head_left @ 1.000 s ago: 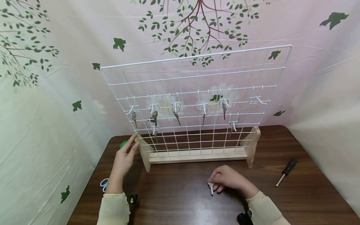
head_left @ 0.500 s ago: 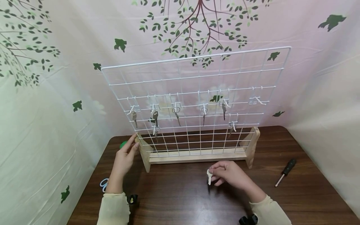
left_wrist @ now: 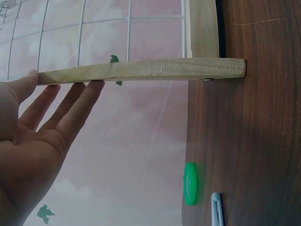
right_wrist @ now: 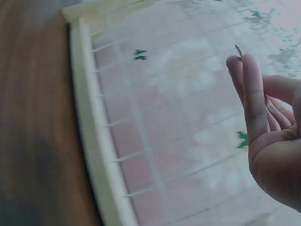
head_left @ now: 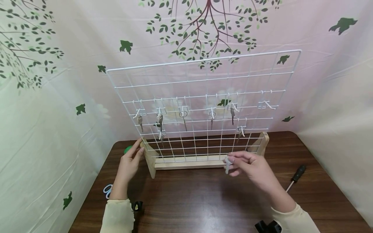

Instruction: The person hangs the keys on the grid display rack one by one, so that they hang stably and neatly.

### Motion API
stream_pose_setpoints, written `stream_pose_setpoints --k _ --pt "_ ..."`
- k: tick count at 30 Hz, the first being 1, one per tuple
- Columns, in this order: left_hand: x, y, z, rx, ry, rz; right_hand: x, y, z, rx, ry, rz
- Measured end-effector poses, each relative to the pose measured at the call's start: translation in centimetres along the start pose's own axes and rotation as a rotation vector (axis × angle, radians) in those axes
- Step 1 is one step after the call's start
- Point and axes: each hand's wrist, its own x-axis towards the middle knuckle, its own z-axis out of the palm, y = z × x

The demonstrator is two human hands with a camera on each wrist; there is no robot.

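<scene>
A white wire grid rack (head_left: 207, 79) on a wooden stand faces me, with several keys hanging from its hooks. My left hand (head_left: 129, 163) holds the top of the stand's left side piece (left_wrist: 141, 69), fingers on its outer face and thumb at its end. In front of the lower grid, my right hand (head_left: 253, 168) pinches a key (head_left: 227, 165) between thumb and forefinger, its blade pointing down. Only a thin edge of metal shows above the fingertips in the right wrist view. At the upper right, a bare hook (head_left: 266, 104) carries no key.
A screwdriver (head_left: 298, 173) lies on the brown table (head_left: 186, 200) at the right, partly behind my right forearm. Light blue scissors (head_left: 107, 190) lie beside my left wrist. A green round object (left_wrist: 190, 183) sits behind the left hand. Patterned cloth (head_left: 87, 42) surrounds the table.
My right hand has lifted the key off the table area and carried it up, away from me and slightly right, toward the grid. The left hand stays on the stand.
</scene>
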Motion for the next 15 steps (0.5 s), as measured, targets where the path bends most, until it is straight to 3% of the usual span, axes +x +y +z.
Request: stream_pose_setpoints --k 8,11,15 --pt "0.0 0.0 0.0 -0.005 0.001 -0.002 -0.8 -3.5 -2.3 -0.089 0.152 -0.095" --pt "0.0 0.0 0.0 0.009 -0.003 0.001 -0.7 -4.4 -3.0 -0.057 0.216 -0.172" --pt "0.0 0.0 -0.1 0.028 -0.001 0.001 -0.6 -5.4 -3.6 0.072 0.259 -0.269"
